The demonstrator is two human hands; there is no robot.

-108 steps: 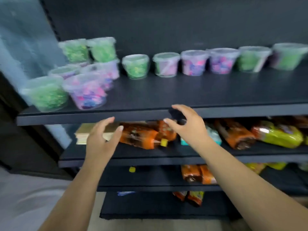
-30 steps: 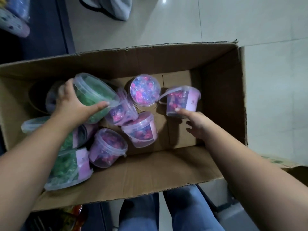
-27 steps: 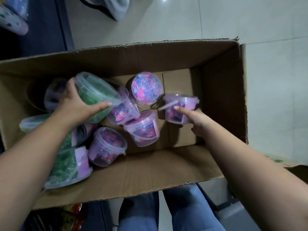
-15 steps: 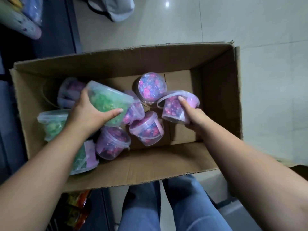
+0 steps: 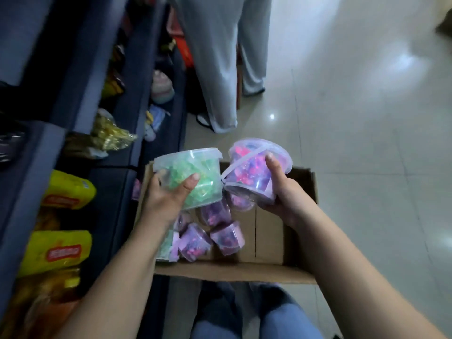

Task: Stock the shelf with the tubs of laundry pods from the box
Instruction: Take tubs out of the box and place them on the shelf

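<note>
Left hand (image 5: 166, 199) grips clear round green-pod tub (image 5: 195, 177); right hand (image 5: 283, 192) grips tilted pink-purple-pod tub (image 5: 254, 172), thin strap handle across its lid; both tubs touching, above open cardboard box (image 5: 244, 270); purple-labelled tubs (image 5: 195, 243) lie tumbled inside; yellow packets (image 5: 66, 189) on dark shelf (image 5: 24, 204), red label unreadable.

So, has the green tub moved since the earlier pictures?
Yes. The left hand has lifted the green tub out of the box, above its far rim.
</note>
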